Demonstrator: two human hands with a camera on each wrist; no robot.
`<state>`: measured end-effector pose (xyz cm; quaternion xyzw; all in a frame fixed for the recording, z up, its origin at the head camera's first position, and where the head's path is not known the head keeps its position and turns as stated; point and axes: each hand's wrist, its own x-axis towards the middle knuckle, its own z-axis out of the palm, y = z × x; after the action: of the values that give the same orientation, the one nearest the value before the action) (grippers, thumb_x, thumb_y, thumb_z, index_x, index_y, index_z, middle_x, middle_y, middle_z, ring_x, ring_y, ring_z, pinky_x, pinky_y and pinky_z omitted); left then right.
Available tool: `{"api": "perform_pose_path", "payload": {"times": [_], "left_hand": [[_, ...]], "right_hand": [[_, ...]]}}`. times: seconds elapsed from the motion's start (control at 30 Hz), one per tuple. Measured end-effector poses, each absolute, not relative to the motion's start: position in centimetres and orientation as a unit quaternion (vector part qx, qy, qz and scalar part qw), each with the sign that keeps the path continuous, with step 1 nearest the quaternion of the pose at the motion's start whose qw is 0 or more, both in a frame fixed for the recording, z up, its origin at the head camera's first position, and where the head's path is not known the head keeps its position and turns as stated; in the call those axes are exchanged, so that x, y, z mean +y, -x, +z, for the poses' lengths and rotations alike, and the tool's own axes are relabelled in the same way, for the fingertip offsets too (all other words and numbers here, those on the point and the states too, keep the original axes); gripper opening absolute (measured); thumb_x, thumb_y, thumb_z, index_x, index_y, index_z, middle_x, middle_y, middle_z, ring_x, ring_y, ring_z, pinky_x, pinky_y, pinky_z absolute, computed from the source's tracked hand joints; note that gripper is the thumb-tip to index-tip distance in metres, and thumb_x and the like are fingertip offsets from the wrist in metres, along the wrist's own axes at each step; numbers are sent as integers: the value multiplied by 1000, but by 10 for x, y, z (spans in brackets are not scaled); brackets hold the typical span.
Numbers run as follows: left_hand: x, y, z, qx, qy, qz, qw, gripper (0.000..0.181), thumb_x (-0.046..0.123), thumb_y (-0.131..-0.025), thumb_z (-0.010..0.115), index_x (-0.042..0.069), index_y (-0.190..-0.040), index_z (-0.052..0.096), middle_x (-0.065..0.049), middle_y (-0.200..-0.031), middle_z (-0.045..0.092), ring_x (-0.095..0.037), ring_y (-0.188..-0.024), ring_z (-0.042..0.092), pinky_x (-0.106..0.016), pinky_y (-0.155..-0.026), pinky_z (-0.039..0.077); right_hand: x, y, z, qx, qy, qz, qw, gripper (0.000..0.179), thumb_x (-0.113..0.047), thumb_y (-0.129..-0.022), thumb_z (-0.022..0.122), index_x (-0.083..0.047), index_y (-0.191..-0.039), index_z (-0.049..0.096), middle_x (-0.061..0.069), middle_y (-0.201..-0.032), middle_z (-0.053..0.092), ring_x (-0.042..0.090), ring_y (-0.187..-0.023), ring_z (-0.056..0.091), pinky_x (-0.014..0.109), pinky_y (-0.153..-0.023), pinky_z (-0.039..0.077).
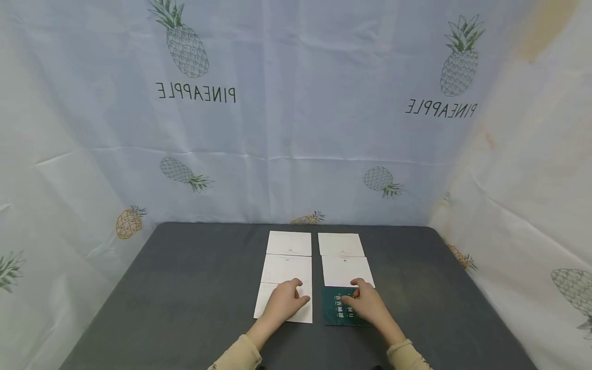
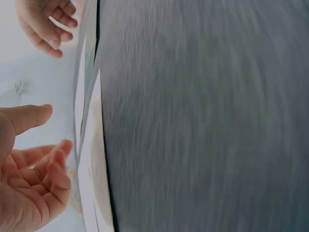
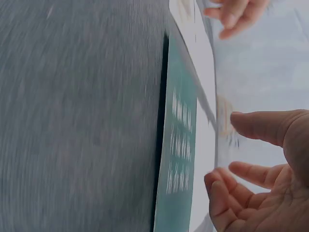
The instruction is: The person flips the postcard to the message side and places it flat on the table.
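Note:
Over the nearest white card of the left column hovers my left hand, its thumb apart from loosely bent fingers. The left wrist view shows that hand raised above the card with nothing in its grasp. A dark green card with white lettering lies at the near end of the right column. My right hand is above it, covering part of its right side. Seen from the right wrist, the right hand has thumb and fingers parted, holding nothing, and the green card lies flat.
Two more white cards continue the left column away from me. Beyond the green card lie two white cards. All rest on a dark grey table, with a pineapple-print cloth hanging behind and at both sides.

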<state>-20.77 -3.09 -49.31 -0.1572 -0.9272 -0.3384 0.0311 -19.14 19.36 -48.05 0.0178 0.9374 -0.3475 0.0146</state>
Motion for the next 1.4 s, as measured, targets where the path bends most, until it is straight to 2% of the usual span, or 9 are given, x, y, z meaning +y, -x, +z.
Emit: {"api": "perform_pose_path", "payload": {"times": [0.17, 0.3, 0.43, 0.7, 0.87, 0.93, 1.03, 1.23, 1.4], "left_hand": [[-13, 204, -496, -912, 171, -373, 2, 44, 24, -77, 71, -5, -108, 61, -7, -76, 60, -12, -63, 49, -24, -54, 38], [-2, 196, -500, -908, 190, -372, -12, 51, 29, -77, 71, -6, -112, 59, -15, -92, 64, -20, -79, 58, -29, -65, 47], [7, 186, -504, -902, 204, -380, -31, 57, 32, -77, 71, -6, -116, 57, -19, -103, 64, -25, -90, 58, -34, -72, 48], [16, 177, -507, -863, 202, -452, -104, 65, 32, -78, 70, -8, -124, 49, -23, -117, 57, -21, -93, 43, -34, -73, 38], [18, 176, -505, -837, 169, -507, -118, 65, 30, -79, 69, -9, -126, 47, -26, -115, 57, -31, -99, 54, -48, -75, 50], [18, 177, -502, -822, 149, -535, -120, 62, 28, -80, 67, -9, -126, 47, -30, -119, 55, -37, -102, 57, -53, -76, 50], [17, 178, -499, -795, 111, -581, -132, 56, 24, -82, 66, -6, -125, 47, -33, -125, 50, -40, -106, 55, -53, -80, 49], [18, 182, -501, -749, 41, -647, -136, 58, 8, -80, 67, -5, -130, 41, -27, -124, 48, -26, -100, 51, -41, -80, 49], [19, 185, -499, -717, 20, -687, -112, 59, 0, -79, 66, -7, -131, 39, -21, -115, 53, -18, -92, 52, -32, -77, 51]], "right_hand": [[216, 190, -482, 952, -60, -302, 7, 59, -26, -78, 71, 9, -121, 49, 23, -97, 54, 29, -81, 53, 45, -67, 46], [230, 186, -485, 952, -80, -296, 12, 65, -26, -77, 72, 14, -122, 46, 31, -104, 53, 37, -90, 54, 53, -75, 46], [238, 180, -489, 946, -85, -311, 27, 67, -26, -77, 72, 17, -120, 44, 34, -108, 54, 44, -97, 56, 54, -81, 46], [241, 171, -496, 917, -121, -379, 30, 65, -24, -80, 70, 16, -123, 41, 40, -119, 49, 51, -110, 51, 53, -85, 46], [239, 171, -498, 883, -150, -443, 36, 62, -18, -81, 67, 15, -124, 38, 41, -124, 42, 51, -113, 47, 47, -82, 51], [239, 172, -498, 867, -158, -471, 39, 62, -15, -82, 66, 16, -125, 35, 42, -125, 39, 51, -112, 46, 43, -80, 53], [240, 172, -499, 854, -165, -492, 39, 60, -13, -83, 65, 16, -126, 35, 41, -123, 41, 49, -111, 48, 43, -80, 53], [246, 172, -499, 833, -170, -525, 34, 52, -5, -83, 62, 19, -123, 40, 34, -108, 55, 31, -90, 60, 38, -76, 53], [251, 170, -495, 835, -164, -526, 17, 44, -2, -84, 59, 18, -121, 46, 22, -95, 62, 15, -79, 57, 27, -68, 50]]}}
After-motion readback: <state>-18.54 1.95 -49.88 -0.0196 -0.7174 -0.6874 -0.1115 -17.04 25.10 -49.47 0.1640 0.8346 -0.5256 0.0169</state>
